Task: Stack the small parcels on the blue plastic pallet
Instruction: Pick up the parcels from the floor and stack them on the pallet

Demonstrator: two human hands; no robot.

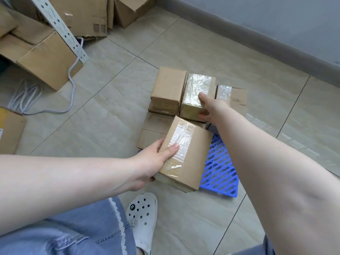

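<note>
nearest, a white clog (142, 218) and a denim knee on the tiled floor (110, 85), just short of the blue plastic pallet (219, 173). only the near right corner of the pallet lattice bare; the rest hidden under parcels.

next, left hand (152, 162) closed round the near end of a taped parcel (185, 155), thumb flat on the clear tape, fingers curled beneath, parcel tilted and seemingly lifted over the near part of the pallet, not yet set down. best lowered flat rather than on an edge, long side squared to the parcel behind (154, 133), then slid snug so no gap is left. worth easing the underside fingers out only once the far end bears weight, else a pinch or a tip toward the clog.

further out, right hand (207, 109) reaching across, thumb on top and fingers wrapped at the near lower edge of the upper taped parcel (198, 96), half closed in a loose clasp on its corner. looks like steadying or nudging; sensible to press it tight against the brown parcel beside it (168, 89), with the edges of the top layer flush over the layer below. a further parcel (231, 96) lying low just behind the wrist.

farthest, loose cartons (42, 57), a perforated metal upright (62, 28) and a white cable (71, 83), well apart from the stack.
</note>
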